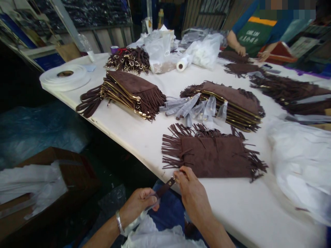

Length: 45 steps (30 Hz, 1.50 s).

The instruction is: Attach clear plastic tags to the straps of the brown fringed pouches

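A short brown strap (166, 186) with a metal stud spans the gap between my two hands, just off the table's front edge. My left hand (143, 203) pinches its lower end, where clear plastic wraps it. With bent fingers, my right hand (192, 191) grips the metal clasp at the strap's upper end; the fingertips partly hide the clasp. Directly beyond my right hand lies a flat brown fringed pouch (217, 156). Behind it is a stack of fringed pouches (227, 98) with gold zippers and plastic-wrapped straps hanging from them.
Another pouch stack (131, 86) lies left on the white table (144, 141), near a white tape roll (66, 77). Clasped straps (129, 60) pile behind. A white plastic bag (302, 165) bulges at right. A co-worker (256, 34) handles brown pieces opposite. An open carton (74, 175) stands below left.
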### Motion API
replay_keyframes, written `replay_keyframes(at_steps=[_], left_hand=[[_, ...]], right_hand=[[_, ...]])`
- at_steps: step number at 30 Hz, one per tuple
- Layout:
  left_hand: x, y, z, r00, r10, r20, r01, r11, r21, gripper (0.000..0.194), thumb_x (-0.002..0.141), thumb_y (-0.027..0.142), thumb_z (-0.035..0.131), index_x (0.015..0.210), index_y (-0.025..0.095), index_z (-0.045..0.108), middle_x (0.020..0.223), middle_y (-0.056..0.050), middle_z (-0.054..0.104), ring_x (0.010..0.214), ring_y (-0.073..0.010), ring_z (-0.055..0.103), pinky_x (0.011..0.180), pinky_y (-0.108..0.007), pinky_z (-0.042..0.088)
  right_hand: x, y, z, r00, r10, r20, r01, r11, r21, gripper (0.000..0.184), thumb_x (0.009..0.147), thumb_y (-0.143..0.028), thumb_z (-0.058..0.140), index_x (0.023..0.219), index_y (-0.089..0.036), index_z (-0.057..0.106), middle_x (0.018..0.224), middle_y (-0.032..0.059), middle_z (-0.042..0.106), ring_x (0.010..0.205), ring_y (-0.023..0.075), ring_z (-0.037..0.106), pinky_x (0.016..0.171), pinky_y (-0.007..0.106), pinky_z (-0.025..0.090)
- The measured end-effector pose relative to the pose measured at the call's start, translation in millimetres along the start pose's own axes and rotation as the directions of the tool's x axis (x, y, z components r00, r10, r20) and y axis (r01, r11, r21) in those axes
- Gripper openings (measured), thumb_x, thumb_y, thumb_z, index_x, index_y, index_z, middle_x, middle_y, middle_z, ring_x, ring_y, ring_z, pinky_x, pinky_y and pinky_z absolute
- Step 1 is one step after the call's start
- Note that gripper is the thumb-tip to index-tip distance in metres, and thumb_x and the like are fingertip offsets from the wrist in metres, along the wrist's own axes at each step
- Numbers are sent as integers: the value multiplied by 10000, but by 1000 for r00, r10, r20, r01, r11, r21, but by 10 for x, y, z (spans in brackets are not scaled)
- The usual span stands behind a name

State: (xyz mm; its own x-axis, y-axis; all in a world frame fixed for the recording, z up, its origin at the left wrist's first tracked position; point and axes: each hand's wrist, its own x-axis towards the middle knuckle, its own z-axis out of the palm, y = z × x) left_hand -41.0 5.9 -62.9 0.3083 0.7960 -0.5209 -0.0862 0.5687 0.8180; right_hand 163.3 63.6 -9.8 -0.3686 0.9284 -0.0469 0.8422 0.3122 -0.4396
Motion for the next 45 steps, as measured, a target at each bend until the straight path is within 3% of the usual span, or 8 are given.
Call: replay_keyframes(at_steps=[5,10,15,21,29,34,40,45], left_hand=[[81,26,97,997,-82,3,82,995,-53,465,709,556,661,771,95,649,669,-96,690,573,-156,592,567,-248,390],[72,54,139,999,-50,11,50,997,-51,509,790,577,553,795,83,676,717,-128,706,637,-188,626,624,-280,436],[44,154,186,998,-65,-23,65,998,-5,532,804,584,527,858,83,698,818,-156,723,747,-231,655,689,-301,454],[156,305,294,997,-79,-19,79,997,-18,489,804,548,555,844,82,697,808,-158,727,730,-228,665,703,-303,478],[251,386,433,983,-137,-122,122,986,-116,419,802,484,586,837,77,683,780,-153,721,718,-231,675,738,-346,504],[296,444,526,957,-231,-176,209,969,-135,379,801,463,578,841,93,650,738,-141,718,637,-197,664,618,-279,466],[346,438,560,951,-240,-195,213,966,-150,381,786,473,585,799,97,640,721,-135,709,610,-184,649,592,-267,440],[389,437,572,941,-251,-227,224,965,-138,422,771,509,593,787,91,647,727,-144,706,610,-195,649,598,-280,437]], right_hand=[[10,33,-45,1000,-25,16,24,1000,18,423,835,-3,416,1177,-218,543,1203,87,503,994,184,568,827,265,467],[32,69,-98,996,-62,57,60,998,37,402,836,-3,418,1145,-219,558,1177,69,514,977,171,562,819,244,454],[30,87,-89,997,-77,25,76,995,59,314,861,-43,445,1080,-219,585,1133,60,531,974,168,550,813,247,441],[27,143,-121,993,-113,23,108,980,165,235,867,-43,463,975,-203,596,1069,44,545,931,155,543,803,250,435],[29,171,-89,992,-122,26,112,961,253,191,896,-69,436,930,-186,583,1059,55,548,916,167,552,811,274,446],[-10,158,-115,992,-121,45,101,947,303,259,870,-23,420,1012,-179,572,1094,69,548,963,177,548,849,280,442],[-38,207,-144,992,-106,64,72,914,399,433,818,30,397,1170,-192,518,1153,70,537,1021,173,540,900,271,427],[-12,230,-170,990,-115,82,68,897,437,471,813,24,373,1206,-204,497,1139,70,537,983,168,558,881,263,437]])
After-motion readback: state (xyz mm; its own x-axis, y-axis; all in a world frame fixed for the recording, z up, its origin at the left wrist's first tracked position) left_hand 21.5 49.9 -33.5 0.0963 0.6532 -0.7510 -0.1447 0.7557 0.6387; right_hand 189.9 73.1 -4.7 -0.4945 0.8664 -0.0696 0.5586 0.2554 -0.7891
